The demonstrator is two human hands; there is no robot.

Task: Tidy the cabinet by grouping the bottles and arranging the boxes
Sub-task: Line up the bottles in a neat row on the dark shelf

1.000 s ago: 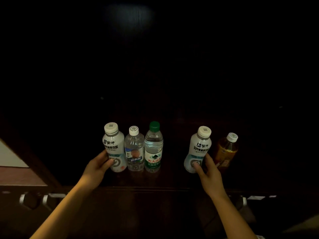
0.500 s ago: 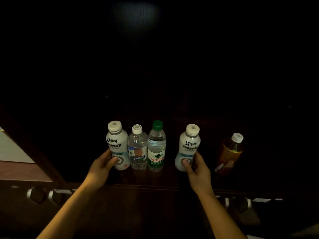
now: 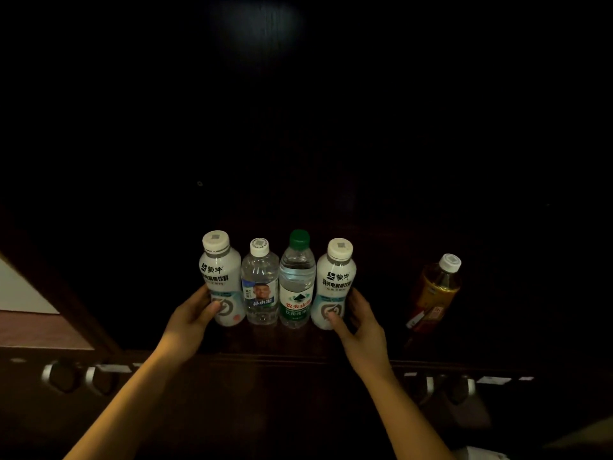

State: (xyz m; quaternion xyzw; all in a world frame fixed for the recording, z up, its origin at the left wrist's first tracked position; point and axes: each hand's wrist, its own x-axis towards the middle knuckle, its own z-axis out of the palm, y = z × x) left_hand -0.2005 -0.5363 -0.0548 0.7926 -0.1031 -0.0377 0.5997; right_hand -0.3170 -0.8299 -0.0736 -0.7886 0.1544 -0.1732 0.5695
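Four bottles stand upright in a tight row on the dark cabinet shelf (image 3: pixel 298 343). From left: a white drink bottle (image 3: pixel 221 277), a small clear water bottle (image 3: pixel 260 283) with a white cap, a clear water bottle with a green cap (image 3: pixel 297 283), and a second white drink bottle (image 3: pixel 335 287). My left hand (image 3: pixel 192 318) grips the left white bottle low down. My right hand (image 3: pixel 360 322) holds the base of the right white bottle. An amber tea bottle (image 3: pixel 436 290) stands apart at the right. No boxes are visible.
The cabinet interior behind the bottles is almost black and nothing shows there. Metal hinges or fittings (image 3: pixel 79 376) line the front edge at left, with more fittings (image 3: pixel 444 386) at right. A pale wall and reddish floor strip (image 3: pixel 30 313) lie at far left.
My right hand has slid the right white bottle leftward, away from the amber bottle, until it stands against the green-capped bottle. My left hand has stayed on the left white bottle.
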